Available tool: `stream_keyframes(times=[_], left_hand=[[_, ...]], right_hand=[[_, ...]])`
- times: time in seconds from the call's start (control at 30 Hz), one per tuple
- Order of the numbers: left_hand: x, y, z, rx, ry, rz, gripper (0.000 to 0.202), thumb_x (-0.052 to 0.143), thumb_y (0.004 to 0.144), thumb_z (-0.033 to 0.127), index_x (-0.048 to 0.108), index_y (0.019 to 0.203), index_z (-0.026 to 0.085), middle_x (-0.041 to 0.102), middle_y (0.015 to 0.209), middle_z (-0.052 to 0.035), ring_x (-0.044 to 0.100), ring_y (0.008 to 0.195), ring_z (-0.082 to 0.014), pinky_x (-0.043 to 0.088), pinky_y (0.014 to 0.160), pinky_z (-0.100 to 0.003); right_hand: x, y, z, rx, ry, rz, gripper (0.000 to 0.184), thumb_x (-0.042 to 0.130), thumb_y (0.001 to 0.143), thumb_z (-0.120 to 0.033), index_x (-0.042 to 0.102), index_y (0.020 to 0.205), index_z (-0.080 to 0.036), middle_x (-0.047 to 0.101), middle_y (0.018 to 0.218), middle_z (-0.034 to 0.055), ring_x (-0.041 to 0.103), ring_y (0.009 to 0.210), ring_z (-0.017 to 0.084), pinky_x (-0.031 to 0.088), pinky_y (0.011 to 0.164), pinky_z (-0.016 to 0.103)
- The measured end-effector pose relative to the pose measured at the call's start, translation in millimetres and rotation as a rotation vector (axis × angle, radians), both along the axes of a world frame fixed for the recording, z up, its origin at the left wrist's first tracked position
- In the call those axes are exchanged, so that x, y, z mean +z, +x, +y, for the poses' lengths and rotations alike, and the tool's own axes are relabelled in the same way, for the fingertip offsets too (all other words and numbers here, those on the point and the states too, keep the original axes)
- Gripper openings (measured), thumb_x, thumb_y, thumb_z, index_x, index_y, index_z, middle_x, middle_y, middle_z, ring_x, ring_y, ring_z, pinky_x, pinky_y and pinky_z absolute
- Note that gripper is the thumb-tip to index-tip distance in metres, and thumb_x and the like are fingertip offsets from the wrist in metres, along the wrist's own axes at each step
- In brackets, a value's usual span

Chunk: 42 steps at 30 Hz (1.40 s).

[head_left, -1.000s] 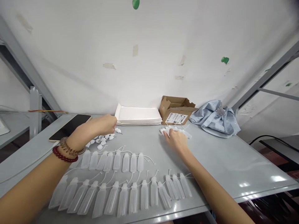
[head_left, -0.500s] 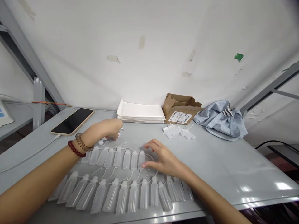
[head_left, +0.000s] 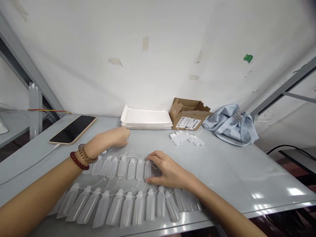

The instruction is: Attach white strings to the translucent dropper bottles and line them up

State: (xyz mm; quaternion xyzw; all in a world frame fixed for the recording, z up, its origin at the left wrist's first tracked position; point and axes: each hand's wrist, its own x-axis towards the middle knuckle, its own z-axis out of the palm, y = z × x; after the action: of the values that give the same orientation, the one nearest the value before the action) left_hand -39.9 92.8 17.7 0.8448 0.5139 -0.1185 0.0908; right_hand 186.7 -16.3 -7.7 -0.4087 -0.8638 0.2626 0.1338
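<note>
My right hand (head_left: 165, 169) has its thumb and fingertips at the two ends of a small clear plastic squeeze bottle (head_left: 147, 169), the rightmost in the back row. My left hand (head_left: 116, 136) is closed above the table behind that row, fingers curled down. Whatever its fingertips hold is hidden, though a small dark tip shows beside them. Several like bottles, one of them this bottle (head_left: 121, 166), lie side by side there, with thin white straps at their necks. A front row of longer clear bottles (head_left: 129, 210) lies nearer the table edge.
Against the wall rest a stack of white trays (head_left: 148, 119), an open cardboard box (head_left: 189, 115) and a crumpled blue cloth (head_left: 230, 126). Small white tagged pieces (head_left: 185, 137) lie before the box. At left is a phone (head_left: 74, 129) with a cable (head_left: 32, 169).
My right hand has moved slightly left and closed about the end bottle of the back row. My left hand stays nearly in place, fingers still curled. The view has shifted a little.
</note>
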Motion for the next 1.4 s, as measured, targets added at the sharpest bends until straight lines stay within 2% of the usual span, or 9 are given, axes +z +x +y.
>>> stream_keyframes(times=[0.13,0.23,0.37,0.43,0.6,0.8,0.93,1.2,1.4], left_hand=[[-1.5,-0.7,0.9,-0.022,-0.009,-0.024,0.011,0.052,0.062,0.014,0.063,0.060,0.012,0.065,0.063,-0.0135,0.056,0.052,-0.0207,0.035,0.049,-0.028],[2.0,0.9,-1.1,-0.060,-0.027,-0.094,0.012,0.053,0.064,0.016,0.064,0.063,0.012,0.065,0.064,-0.0111,0.057,0.057,-0.0206,0.037,0.052,-0.028],[17.5,8.8,-12.5,-0.121,-0.052,-0.239,0.022,0.048,0.075,0.024,0.067,0.082,0.016,0.068,0.076,-0.0053,0.059,0.067,-0.0173,0.040,0.058,-0.024],[28.5,14.7,-21.5,-0.128,-0.072,-0.395,0.026,0.047,0.079,0.029,0.067,0.092,0.018,0.069,0.084,-0.0035,0.059,0.071,-0.0163,0.041,0.060,-0.023],[46.3,28.2,-42.5,-0.021,-0.166,-0.809,0.026,0.054,0.081,0.040,0.067,0.089,0.019,0.067,0.082,-0.0006,0.059,0.074,-0.0159,0.042,0.063,-0.024],[41.0,41.1,-54.6,0.165,-0.207,-1.103,0.028,0.061,0.079,0.042,0.065,0.095,0.019,0.069,0.086,-0.0015,0.063,0.086,-0.0176,0.047,0.079,-0.029],[38.9,48.6,-61.3,0.211,-0.220,-1.166,0.028,0.063,0.078,0.039,0.064,0.097,0.018,0.069,0.084,-0.0019,0.064,0.084,-0.0175,0.047,0.082,-0.031],[38.5,53.2,-66.5,0.194,-0.241,-1.168,0.021,0.060,0.080,0.035,0.064,0.090,0.017,0.069,0.086,-0.0022,0.065,0.084,-0.0172,0.048,0.082,-0.031],[37.6,51.4,-63.2,0.232,-0.280,-1.182,0.024,0.062,0.078,0.035,0.064,0.093,0.016,0.069,0.082,-0.0025,0.065,0.080,-0.0163,0.049,0.081,-0.031]], right_hand=[[3.7,1.8,0.5,-0.012,-0.008,0.018,0.051,0.072,0.067,-0.026,0.053,0.113,-0.015,0.054,0.108,0.0090,0.053,0.099,0.023,0.046,0.086,0.036],[3.5,5.2,2.4,-0.018,0.024,0.095,0.051,0.070,0.066,-0.017,0.050,0.113,-0.016,0.053,0.111,0.0093,0.051,0.103,0.022,0.045,0.088,0.035],[0.1,10.5,5.6,-0.055,0.144,0.162,0.054,0.063,0.074,-0.014,0.042,0.123,-0.020,0.053,0.116,0.0102,0.050,0.107,0.022,0.043,0.091,0.040],[-1.3,12.4,7.2,-0.087,0.229,0.171,0.054,0.062,0.076,-0.014,0.040,0.125,-0.022,0.055,0.115,0.0100,0.051,0.107,0.024,0.042,0.091,0.043],[-0.5,13.4,9.8,-0.091,0.421,0.293,0.054,0.061,0.078,-0.015,0.041,0.127,-0.025,0.052,0.119,0.0105,0.050,0.109,0.024,0.044,0.091,0.043],[5.6,13.6,8.3,-0.077,0.486,0.407,0.057,0.064,0.077,-0.017,0.043,0.130,-0.024,0.055,0.119,0.0108,0.053,0.109,0.024,0.046,0.090,0.041],[7.6,14.9,7.4,-0.059,0.505,0.444,0.060,0.066,0.078,-0.018,0.042,0.133,-0.022,0.057,0.121,0.0118,0.053,0.111,0.024,0.046,0.092,0.041],[4.5,17.0,7.6,-0.013,0.540,0.469,0.065,0.064,0.081,-0.019,0.036,0.140,-0.025,0.057,0.123,0.0125,0.056,0.111,0.023,0.048,0.091,0.040],[4.2,16.4,6.7,-0.002,0.573,0.481,0.061,0.064,0.082,-0.017,0.041,0.137,-0.027,0.061,0.122,0.0119,0.058,0.111,0.022,0.049,0.090,0.040]])
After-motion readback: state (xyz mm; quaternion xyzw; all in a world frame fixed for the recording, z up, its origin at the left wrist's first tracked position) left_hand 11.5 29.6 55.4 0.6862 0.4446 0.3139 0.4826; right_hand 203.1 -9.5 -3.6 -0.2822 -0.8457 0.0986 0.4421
